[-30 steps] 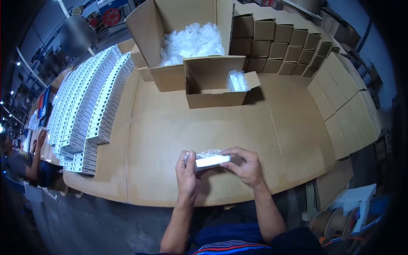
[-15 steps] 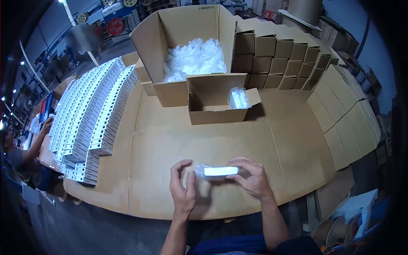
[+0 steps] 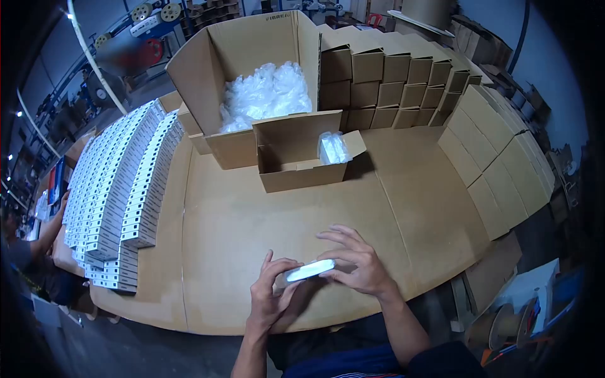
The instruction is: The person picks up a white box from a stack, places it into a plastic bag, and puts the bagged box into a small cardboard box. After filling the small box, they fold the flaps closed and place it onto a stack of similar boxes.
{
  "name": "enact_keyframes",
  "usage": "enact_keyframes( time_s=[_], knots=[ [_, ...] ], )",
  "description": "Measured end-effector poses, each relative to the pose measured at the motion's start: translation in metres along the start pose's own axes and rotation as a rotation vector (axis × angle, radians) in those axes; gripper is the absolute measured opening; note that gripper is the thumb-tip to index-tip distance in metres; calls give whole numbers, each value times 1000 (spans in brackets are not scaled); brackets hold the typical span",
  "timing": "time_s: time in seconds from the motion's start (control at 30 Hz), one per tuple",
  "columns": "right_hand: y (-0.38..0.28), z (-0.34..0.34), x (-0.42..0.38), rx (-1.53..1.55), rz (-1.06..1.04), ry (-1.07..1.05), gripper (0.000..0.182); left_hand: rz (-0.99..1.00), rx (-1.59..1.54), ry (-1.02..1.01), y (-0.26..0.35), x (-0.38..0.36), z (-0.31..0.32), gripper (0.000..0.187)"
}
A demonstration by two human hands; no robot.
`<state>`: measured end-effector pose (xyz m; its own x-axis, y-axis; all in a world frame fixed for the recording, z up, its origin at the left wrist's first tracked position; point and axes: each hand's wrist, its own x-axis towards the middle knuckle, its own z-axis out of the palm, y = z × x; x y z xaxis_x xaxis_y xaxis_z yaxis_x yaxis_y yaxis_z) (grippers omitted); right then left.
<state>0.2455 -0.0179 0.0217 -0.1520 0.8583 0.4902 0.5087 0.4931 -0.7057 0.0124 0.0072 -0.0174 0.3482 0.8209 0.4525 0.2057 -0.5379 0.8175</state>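
Observation:
A slim white box in clear plastic wrap [image 3: 309, 271] is held above the near part of the table, slightly tilted with its right end higher. My left hand [image 3: 271, 293] grips its left end between thumb and fingers. At the right end, the thumb and index finger of my right hand [image 3: 360, 263] close around the box, while its other fingers are spread. Further back stands an open brown carton [image 3: 302, 179] with a few plastic-wrapped white boxes [image 3: 334, 148] upright at its right end.
Behind that carton, a large open box [image 3: 233, 151] holds a heap of clear plastic bags [image 3: 268, 94]. Stacked white boxes [image 3: 113, 189] line the left side. Brown cartons [image 3: 368, 66] are piled at the back right, with more cartons [image 3: 498, 157] at the right edge. Another person [image 3: 38, 246] is at far left.
The wrapped box has moved slightly left and nearer, and tilted. My left hand, earlier apart from the box with only loose plastic nearby, now grips it. My right hand's outer fingers have spread.

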Motion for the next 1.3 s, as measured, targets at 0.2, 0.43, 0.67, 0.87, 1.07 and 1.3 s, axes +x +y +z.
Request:
enact_keyframes(
  time_s=[0.2,0.43,0.67,0.87,1.07,1.3],
  knots=[
    [-6,-12,6,-223,-248,-211,21,24,-14,-92,-13,11,-10,43],
    [-2,-27,31,-283,-210,-289,15,4,-19,-140,-18,49,-17,52],
    [8,-32,83,-221,-12,163,17,-40,349,26,-35,100,-12,72],
    [57,-1,132,-332,24,605,16,-47,808,-130,-70,121,-7,85],
    [85,14,144,-408,42,601,16,-52,894,-151,-78,130,-8,92],
    [119,18,147,-625,139,427,12,-109,939,-202,-77,129,-9,96]
  ],
)
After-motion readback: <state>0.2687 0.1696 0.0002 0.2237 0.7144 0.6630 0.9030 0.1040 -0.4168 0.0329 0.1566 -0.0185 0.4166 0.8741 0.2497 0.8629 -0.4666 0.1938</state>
